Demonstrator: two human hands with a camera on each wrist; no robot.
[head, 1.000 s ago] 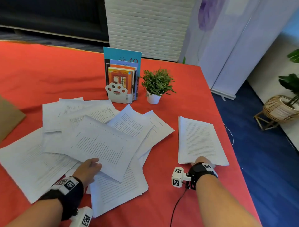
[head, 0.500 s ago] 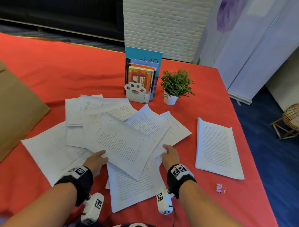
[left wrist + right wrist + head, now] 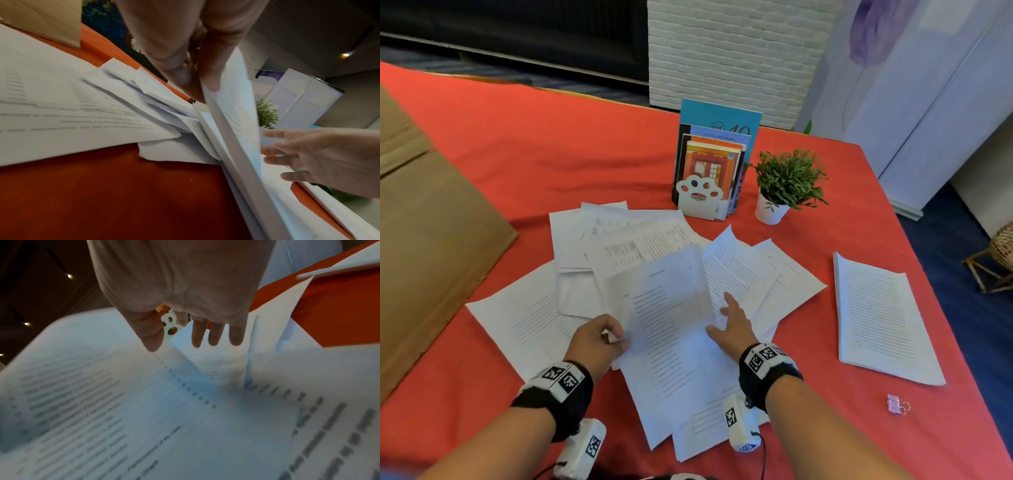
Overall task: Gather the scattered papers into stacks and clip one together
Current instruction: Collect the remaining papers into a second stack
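Several printed sheets (image 3: 640,253) lie scattered and overlapping on the red tablecloth (image 3: 517,164). My left hand (image 3: 599,339) pinches the near left edge of one sheet (image 3: 671,301) and holds it raised and tilted; the left wrist view shows thumb and fingers (image 3: 209,78) clamped on that lifted paper (image 3: 236,100). My right hand (image 3: 732,322) hovers open with straight spread fingers (image 3: 213,334) just right of the lifted sheet, over the sheets beneath (image 3: 205,434). A squared stack of papers (image 3: 876,318) lies to the right. A small pink binder clip (image 3: 895,404) sits near the front right.
A paw-shaped bookend with upright books (image 3: 709,171) and a small potted plant (image 3: 787,185) stand behind the papers. A brown cardboard box (image 3: 424,246) fills the left side. The table's right edge drops to a blue floor (image 3: 962,260).
My left hand has closed on a sheet's edge and lifted it off the pile. My right hand came over from the stack to the pile and now hovers open beside the raised sheet.
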